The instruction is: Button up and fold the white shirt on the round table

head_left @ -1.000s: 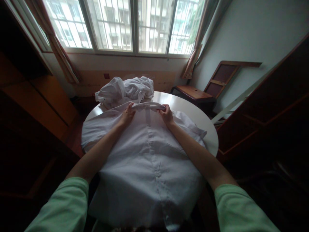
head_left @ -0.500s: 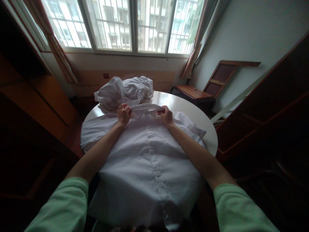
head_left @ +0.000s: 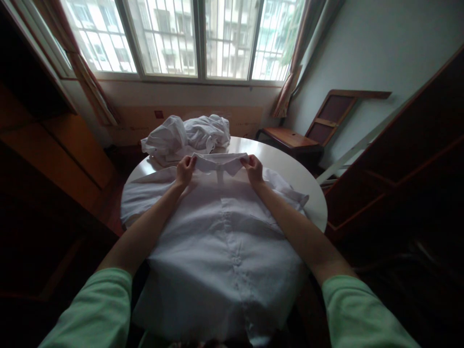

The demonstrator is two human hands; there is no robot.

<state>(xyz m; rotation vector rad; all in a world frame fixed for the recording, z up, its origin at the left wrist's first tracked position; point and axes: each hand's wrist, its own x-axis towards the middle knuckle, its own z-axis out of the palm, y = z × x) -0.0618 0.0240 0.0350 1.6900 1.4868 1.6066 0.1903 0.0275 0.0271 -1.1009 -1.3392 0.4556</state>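
Observation:
A white button-up shirt (head_left: 217, 241) lies front side up over a round white table (head_left: 315, 205), its hem hanging past the near edge towards me. My left hand (head_left: 185, 170) pinches the left end of the shirt's collar (head_left: 219, 158). At the collar's right end, my right hand (head_left: 253, 169) grips in the same way. Between them the collar is stretched out and slightly raised. One sleeve spreads to the left on the tabletop, the other to the right.
Behind the collar, a crumpled pile of white cloth (head_left: 188, 134) sits at the table's far side. A wooden chair (head_left: 290, 137) stands beyond the table to the right. Dark wooden furniture (head_left: 391, 179) flanks the right side, and an orange-brown cabinet (head_left: 72, 145) the left.
Both hands have shifted a little outward, pulling the collar wider. The collar is lifted slightly, and its points now show more plainly. The cloth pile stays put.

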